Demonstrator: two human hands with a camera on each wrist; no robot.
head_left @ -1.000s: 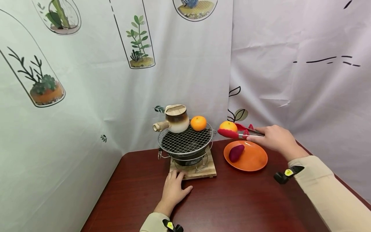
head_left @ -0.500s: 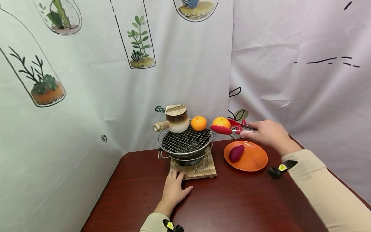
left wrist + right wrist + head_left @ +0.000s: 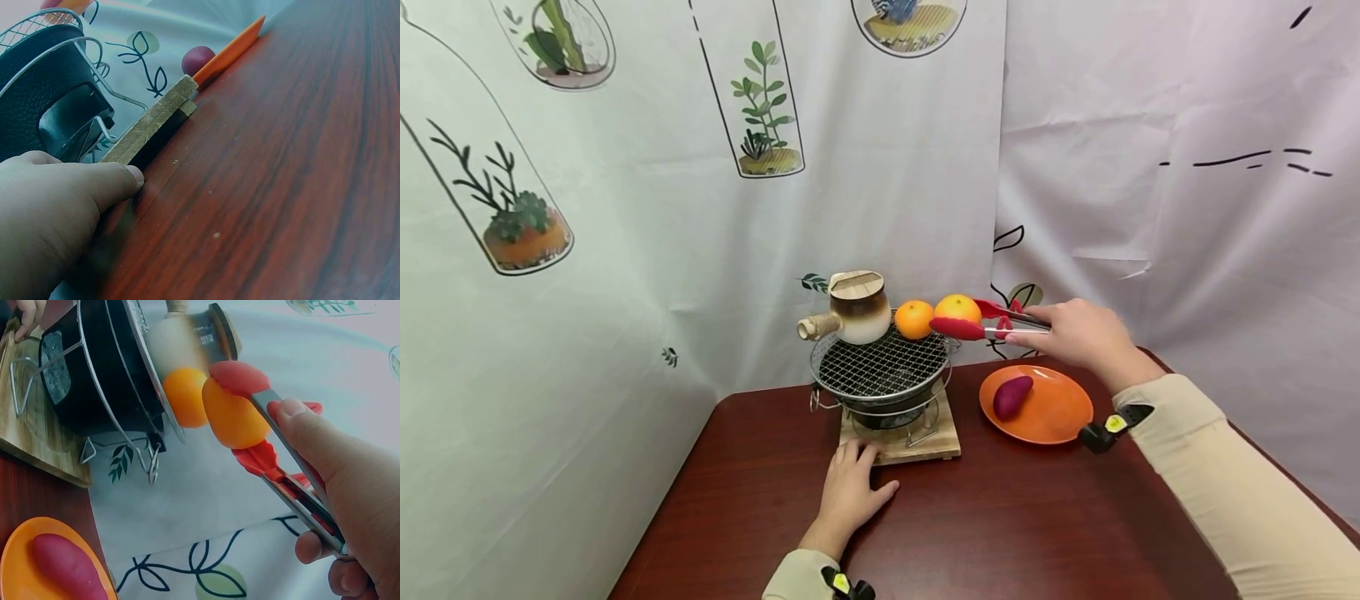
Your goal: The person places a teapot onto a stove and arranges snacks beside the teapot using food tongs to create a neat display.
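Observation:
My right hand [image 3: 1084, 335] grips silver tongs with red tips [image 3: 957, 328], thumb on one arm and fingers around the other. Between the red tips is an orange [image 3: 958, 310], held in the air at the right rim of the round grill [image 3: 880, 367]. Another orange [image 3: 914, 320] sits on the mesh beside a small lidded pot [image 3: 863, 315] with a wooden side handle. My left hand [image 3: 847, 492] rests with relaxed fingers at the front edge of the wooden board [image 3: 917, 452] under the grill. In the left wrist view its thumb [image 3: 119, 181] lies along that edge.
An orange plate [image 3: 1063, 408] on the table to the right bears a purple sweet-potato-like piece [image 3: 1012, 397]. Wire legs [image 3: 922, 435] hold up the grill's dark bowl. Behind the dark red table [image 3: 1000, 517] hangs a white printed curtain [image 3: 895, 208].
My right hand has carried the tongs and orange leftward and slightly up, from above the plate to the grill's right rim. The left hand stays where it was.

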